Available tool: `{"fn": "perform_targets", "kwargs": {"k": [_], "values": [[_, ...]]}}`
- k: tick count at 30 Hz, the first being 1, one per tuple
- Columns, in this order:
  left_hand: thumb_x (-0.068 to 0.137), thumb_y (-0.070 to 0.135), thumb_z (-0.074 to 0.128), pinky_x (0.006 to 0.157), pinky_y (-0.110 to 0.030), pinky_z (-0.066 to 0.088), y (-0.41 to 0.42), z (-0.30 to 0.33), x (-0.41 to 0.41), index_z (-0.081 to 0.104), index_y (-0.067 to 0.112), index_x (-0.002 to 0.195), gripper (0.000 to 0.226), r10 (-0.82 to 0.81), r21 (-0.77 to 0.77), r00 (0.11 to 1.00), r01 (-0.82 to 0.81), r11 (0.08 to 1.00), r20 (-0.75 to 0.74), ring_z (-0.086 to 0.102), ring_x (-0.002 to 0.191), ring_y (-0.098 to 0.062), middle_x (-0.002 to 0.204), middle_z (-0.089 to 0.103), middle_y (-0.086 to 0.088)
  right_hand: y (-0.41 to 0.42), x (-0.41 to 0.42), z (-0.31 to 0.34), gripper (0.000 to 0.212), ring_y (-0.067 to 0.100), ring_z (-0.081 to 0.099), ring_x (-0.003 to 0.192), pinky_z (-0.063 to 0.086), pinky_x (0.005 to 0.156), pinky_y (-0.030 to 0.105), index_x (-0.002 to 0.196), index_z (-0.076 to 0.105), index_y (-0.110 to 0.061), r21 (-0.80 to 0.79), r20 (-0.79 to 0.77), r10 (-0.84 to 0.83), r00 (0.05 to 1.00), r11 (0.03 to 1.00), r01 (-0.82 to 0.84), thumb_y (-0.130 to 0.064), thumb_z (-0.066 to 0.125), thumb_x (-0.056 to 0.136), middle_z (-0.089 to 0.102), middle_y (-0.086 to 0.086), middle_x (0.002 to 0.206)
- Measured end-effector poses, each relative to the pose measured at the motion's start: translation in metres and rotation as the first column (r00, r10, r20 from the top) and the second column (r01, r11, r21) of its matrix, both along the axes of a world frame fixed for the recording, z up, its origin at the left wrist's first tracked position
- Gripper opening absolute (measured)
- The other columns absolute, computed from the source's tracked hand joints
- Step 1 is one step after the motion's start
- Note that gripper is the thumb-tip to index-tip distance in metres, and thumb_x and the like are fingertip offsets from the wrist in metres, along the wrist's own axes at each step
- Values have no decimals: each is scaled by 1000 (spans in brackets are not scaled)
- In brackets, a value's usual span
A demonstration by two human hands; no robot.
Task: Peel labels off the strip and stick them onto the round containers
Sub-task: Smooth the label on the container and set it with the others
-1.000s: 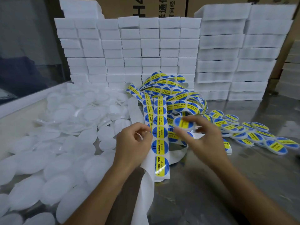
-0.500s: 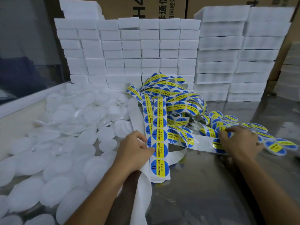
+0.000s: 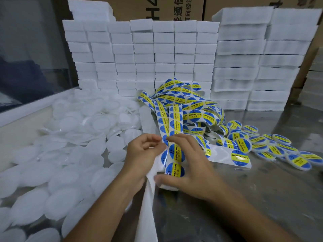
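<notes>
The right hand (image 3: 190, 165) has returned from the labelled containers (image 3: 272, 147), right of the strip (image 3: 175, 137), where it was half a second ago; it now spans the strip's near end, fingers spread wide, forefinger at a label (image 3: 175, 153), thumb under the end; whether a label edge is lifted cannot be told. The left hand (image 3: 143, 154) stays at the strip's left edge, fingers curled on the backing (grip partly hidden). Blank containers (image 3: 73, 137) lie left of the strip; judgement: one unit finished, next peel starting.
</notes>
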State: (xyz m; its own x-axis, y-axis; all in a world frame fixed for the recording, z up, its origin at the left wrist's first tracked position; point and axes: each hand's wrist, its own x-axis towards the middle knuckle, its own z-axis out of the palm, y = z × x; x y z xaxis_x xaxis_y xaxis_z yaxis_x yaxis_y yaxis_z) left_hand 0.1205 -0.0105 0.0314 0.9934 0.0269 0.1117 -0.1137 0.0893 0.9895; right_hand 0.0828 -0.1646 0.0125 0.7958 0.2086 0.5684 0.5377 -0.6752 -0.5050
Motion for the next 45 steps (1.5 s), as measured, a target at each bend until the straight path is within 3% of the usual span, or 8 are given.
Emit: {"fn": "perform_targets", "kwargs": {"k": [6,11,17,22,33,37,41,45], "values": [[84,-5,69,57,-26,58,3,-2,7,68,11,82,15,48,-137,997,-57,989,-68,73,69,-16,75,76,-3,-12,3,1,66,-6,42,127,36,92,3,128,55,-31,163,26,-31,999,986,26,-43,86,71,46,-10,133],[89,-6,60,44,-23,52,6,-2,10,66,13,81,21,56,-204,988,-84,975,-140,68,55,-12,75,72,-5,-25,10,8,16,6,61,105,48,84,22,109,59,-27,565,51,-301,952,795,221,-22,52,96,62,-13,110],[92,0,59,43,-24,51,7,-1,12,64,15,85,18,12,-202,978,-55,978,-209,67,67,-20,86,70,-8,-37,9,14,43,19,72,69,56,54,31,118,46,-26,595,-385,-147,911,715,366,-1,65,87,74,3,95],[92,-5,56,47,-23,53,3,2,8,65,11,84,20,-11,-268,979,-45,962,-205,68,63,-17,81,71,-9,-20,9,18,72,32,75,77,61,73,46,134,28,-34,787,-530,279,801,512,343,-20,77,83,75,14,100],[93,0,58,76,-42,61,-7,-2,-1,74,16,76,27,-51,-96,988,38,995,-143,74,86,-24,96,76,-7,-11,10,17,105,27,74,72,59,54,36,145,32,-35,937,-340,377,862,216,275,6,75,59,69,16,118],[92,1,52,67,-17,53,-5,-6,-1,70,26,74,35,153,328,973,-204,922,176,66,78,-4,97,69,3,-25,13,20,83,7,50,43,45,43,20,136,35,-37,927,-362,113,925,144,345,6,75,77,64,9,86],[88,4,53,86,-41,50,-1,-9,-3,69,17,90,21,222,465,799,-523,715,558,54,103,-20,109,53,-4,-38,12,22,24,6,47,43,45,45,18,100,59,-14,915,-382,58,922,162,369,-1,70,83,59,7,72],[87,30,54,103,-38,35,-7,-1,-18,63,16,116,34,-240,513,523,-472,717,818,53,123,-18,126,61,2,-32,12,20,17,11,46,42,43,41,23,85,56,-15,867,-387,-29,921,329,375,3,56,86,63,11,84]]}}
